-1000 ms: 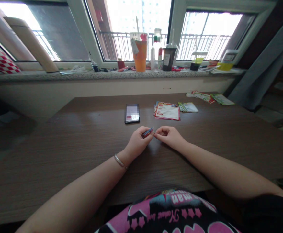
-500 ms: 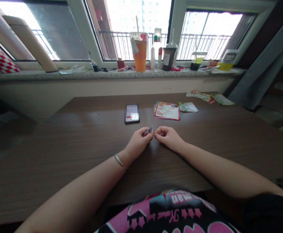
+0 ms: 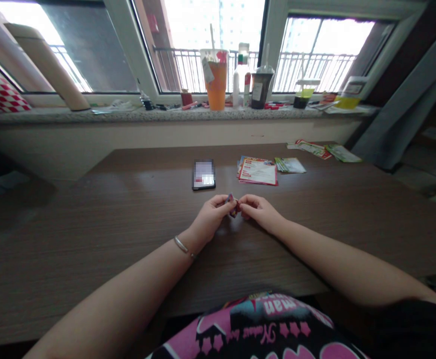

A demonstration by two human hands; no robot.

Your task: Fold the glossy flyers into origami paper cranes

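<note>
My left hand (image 3: pixel 211 218) and my right hand (image 3: pixel 258 211) meet over the middle of the dark wooden table (image 3: pixel 91 219). Both pinch a small folded piece of coloured paper (image 3: pixel 233 205), red and blue, held between the fingertips just above the tabletop. Each hand's fingers are curled closed on it. A silver bangle (image 3: pixel 183 246) sits on my left wrist. A phone (image 3: pixel 203 174) lies flat just beyond the hands.
A stack of red-and-white leaflets (image 3: pixel 258 171) and more flyers (image 3: pixel 290 165) lie beyond my right hand, others (image 3: pixel 323 149) at the far right edge. The windowsill (image 3: pixel 128 115) holds an orange cup (image 3: pixel 216 80), bottles (image 3: pixel 242 75), a dark cup (image 3: pixel 260 89) and small items.
Both hands have closed in together and shifted slightly away from me; the small paper piece has turned from lying flat between the fingers to standing more upright and bunched.
</note>
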